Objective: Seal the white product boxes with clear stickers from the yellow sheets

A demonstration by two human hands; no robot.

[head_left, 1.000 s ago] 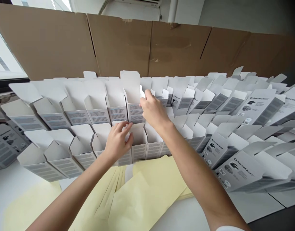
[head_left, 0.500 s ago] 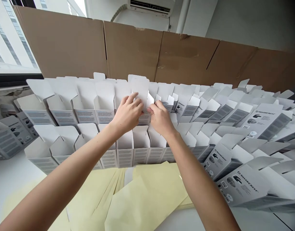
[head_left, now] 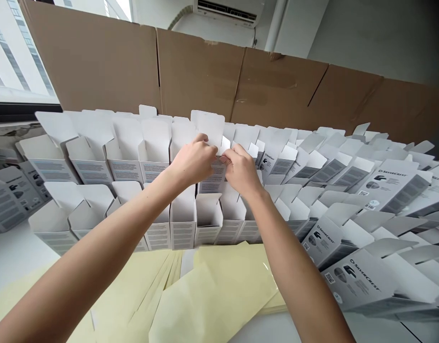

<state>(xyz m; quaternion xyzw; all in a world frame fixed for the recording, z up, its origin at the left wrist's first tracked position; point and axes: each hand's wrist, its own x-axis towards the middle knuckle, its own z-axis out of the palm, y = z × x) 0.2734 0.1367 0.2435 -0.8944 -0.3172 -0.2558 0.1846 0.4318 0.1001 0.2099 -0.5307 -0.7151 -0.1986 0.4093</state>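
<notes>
Item: open white carton [head_left: 212, 177], upright in the rear row of like cartons at mid-desk, top flap raised, grey printed face toward the viewer. It is held at its mouth by the left hand [head_left: 192, 162] and the right hand [head_left: 241, 170], which nearly touch, the fingers [head_left: 208, 148] of each curled and pinching the carton's small flaps. Surroundings: front row of open cartons [head_left: 183, 219] just before it, tipped cartons [head_left: 351, 238] to the right, pale yellow sheets [head_left: 219, 290] on the desk [head_left: 12, 257] nearest the viewer, brown cardboard wall [head_left: 198, 71] behind.
</notes>
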